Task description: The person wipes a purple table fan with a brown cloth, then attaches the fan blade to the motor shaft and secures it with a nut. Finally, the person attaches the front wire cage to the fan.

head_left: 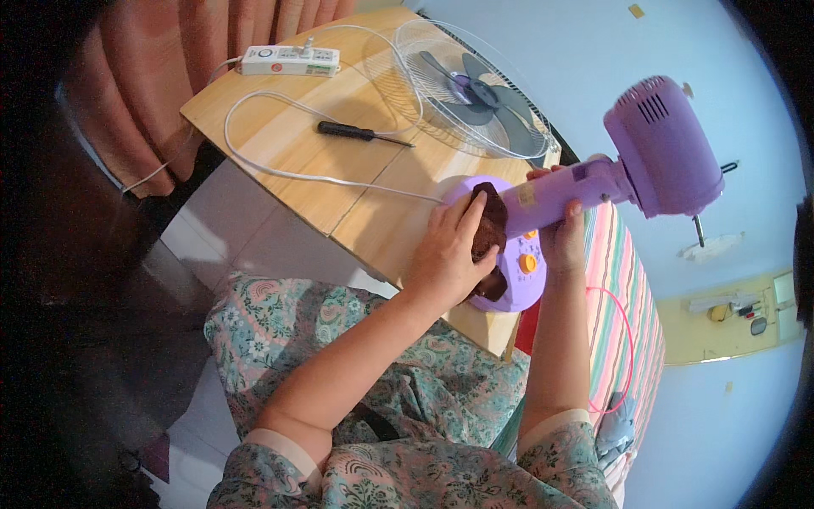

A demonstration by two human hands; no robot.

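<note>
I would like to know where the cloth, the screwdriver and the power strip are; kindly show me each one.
Cloth [490, 227]: head view, on its brown middle.
Screwdriver [359, 133]: head view, on its black handle.
Power strip [290, 58]: head view, on its white top.

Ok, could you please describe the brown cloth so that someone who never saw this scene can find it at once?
Start at the wooden table, then the purple fan body at its right. By the round base, the left hand holds the brown cloth. Its dark, crumpled surface sets it apart from the smooth purple plastic and orange knobs.
</note>
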